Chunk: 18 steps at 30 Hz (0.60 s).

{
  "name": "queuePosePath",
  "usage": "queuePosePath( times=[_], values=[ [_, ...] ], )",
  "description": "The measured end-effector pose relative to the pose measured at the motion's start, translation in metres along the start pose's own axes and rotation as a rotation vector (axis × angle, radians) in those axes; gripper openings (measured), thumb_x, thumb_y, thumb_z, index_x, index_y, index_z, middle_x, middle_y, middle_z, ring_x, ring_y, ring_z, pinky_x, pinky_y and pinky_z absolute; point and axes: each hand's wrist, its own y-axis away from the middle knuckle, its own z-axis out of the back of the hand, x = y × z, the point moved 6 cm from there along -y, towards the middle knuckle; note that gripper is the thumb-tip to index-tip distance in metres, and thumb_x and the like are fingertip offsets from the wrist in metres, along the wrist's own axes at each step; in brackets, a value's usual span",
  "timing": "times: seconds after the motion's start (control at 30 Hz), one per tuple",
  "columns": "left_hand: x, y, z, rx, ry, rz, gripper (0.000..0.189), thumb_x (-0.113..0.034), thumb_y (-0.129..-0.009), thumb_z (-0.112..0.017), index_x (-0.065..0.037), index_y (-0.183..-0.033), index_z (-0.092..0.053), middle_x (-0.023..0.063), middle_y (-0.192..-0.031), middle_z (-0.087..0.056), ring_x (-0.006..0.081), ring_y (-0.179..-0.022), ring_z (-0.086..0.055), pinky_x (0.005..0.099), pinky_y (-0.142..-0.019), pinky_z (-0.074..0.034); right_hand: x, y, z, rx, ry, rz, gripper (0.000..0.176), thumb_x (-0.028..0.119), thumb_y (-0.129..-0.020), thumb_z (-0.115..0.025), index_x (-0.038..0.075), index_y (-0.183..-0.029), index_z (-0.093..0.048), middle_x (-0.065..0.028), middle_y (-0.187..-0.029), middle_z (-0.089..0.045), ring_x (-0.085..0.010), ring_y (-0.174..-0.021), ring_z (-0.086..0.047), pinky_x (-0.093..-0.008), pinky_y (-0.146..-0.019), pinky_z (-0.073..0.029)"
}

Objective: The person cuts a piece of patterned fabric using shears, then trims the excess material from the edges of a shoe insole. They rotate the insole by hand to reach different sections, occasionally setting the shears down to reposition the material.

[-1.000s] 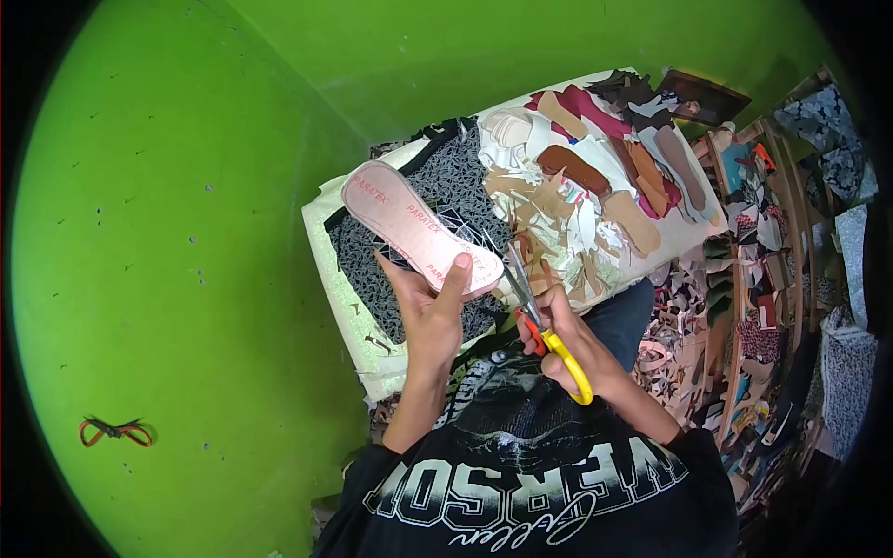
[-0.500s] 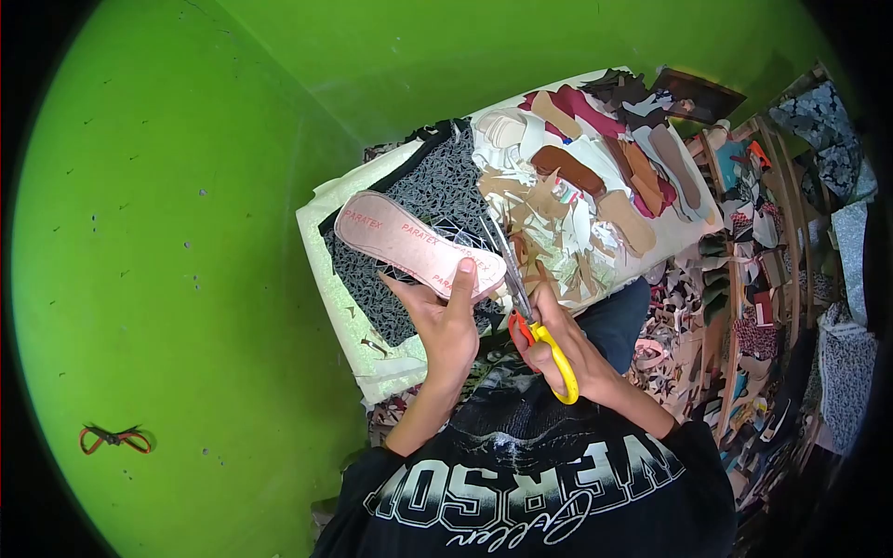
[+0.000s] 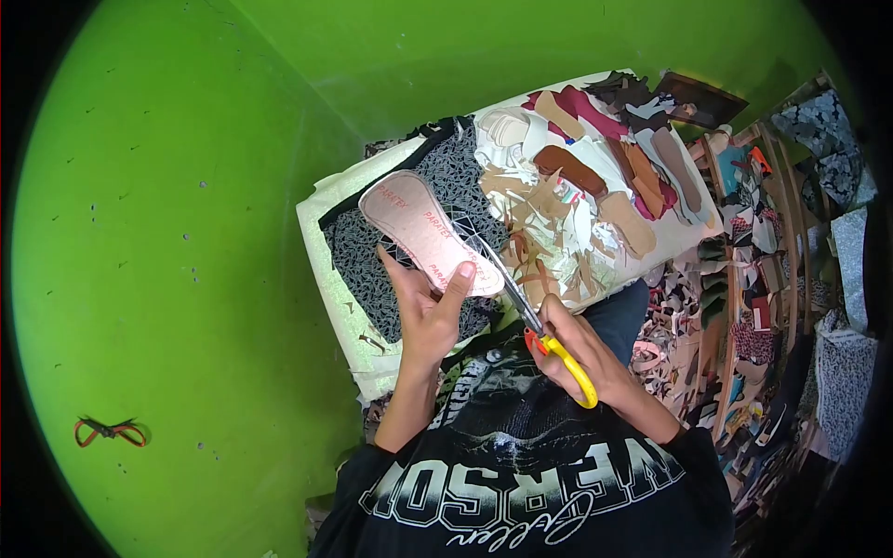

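Note:
A pale pink insole-shaped piece with red PARATEX lettering is pinched near its lower end by my left hand, thumb on top. My right hand is wrapped round the yellow and orange handles of a pair of scissors. The scissor blades point up and left and lie along the right edge of the piece's lower end. They look nearly closed. Beneath the piece is a grey patterned cloth with a black border.
The pale-covered table bears cream and tan scraps, a brown sole shape and more cut pieces on its right. Cluttered shelves stand further right. A green wall rises at the left.
The insole-shaped piece has turned clockwise, its upper end shifting right and up. The scissors have moved slightly down and right, and their blades look closer together.

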Motion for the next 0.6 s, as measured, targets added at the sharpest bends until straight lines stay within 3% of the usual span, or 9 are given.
queuePosePath(
  times=[0.1, 0.3, 0.4, 0.6],
  values=[
    [-0.002, -0.001, -0.001, 0.059, 0.011, -0.013, 0.101, 0.004, -0.091, -0.060, 0.002, -0.145, 0.025, 0.0223, -0.125, -0.052, 0.0212, -0.104, -0.059, 0.0326, -0.090, -0.049, -0.001, 0.001, 0.000, 0.037, 0.005, -0.020, 0.057, 0.047, -0.087, -0.068, 0.002, -0.101, -0.035, -0.0145, -0.081, -0.050, -0.0297, -0.068, -0.047, -0.0393, -0.066, -0.041],
    [0.001, 0.002, -0.006, 0.152, 0.065, 0.048, 0.100, 0.006, -0.089, -0.060, 0.003, -0.146, 0.022, 0.0210, -0.133, -0.048, 0.0223, -0.112, -0.056, 0.0351, -0.096, -0.047, -0.001, 0.009, 0.003, -0.084, 0.147, 0.092, 0.061, 0.049, -0.087, -0.067, 0.000, -0.109, -0.037, -0.0137, -0.081, -0.050, -0.0297, -0.066, -0.048, -0.0384, -0.066, -0.041],
    [-0.001, 0.001, -0.006, 0.176, 0.113, 0.089, 0.097, 0.007, -0.088, -0.061, 0.002, -0.148, 0.015, 0.0210, -0.133, -0.047, 0.0224, -0.114, -0.055, 0.0355, -0.097, -0.046, -0.004, 0.008, 0.004, 0.080, 0.083, -0.016, 0.062, 0.048, -0.087, -0.067, 0.000, -0.113, -0.038, -0.0151, -0.085, -0.050, -0.0314, -0.071, -0.048, -0.0388, -0.070, -0.041],
    [0.003, 0.005, -0.016, 0.212, 0.230, 0.197, 0.088, 0.009, -0.086, -0.062, -0.004, -0.148, -0.002, 0.0188, -0.135, -0.046, 0.0220, -0.119, -0.052, 0.0357, -0.099, -0.046, -0.004, 0.007, 0.001, -0.031, 0.114, 0.054, 0.060, 0.041, -0.084, -0.073, 0.000, -0.112, -0.039, -0.0170, -0.085, -0.051, -0.0356, -0.072, -0.049, -0.0416, -0.070, -0.042]
  ],
)
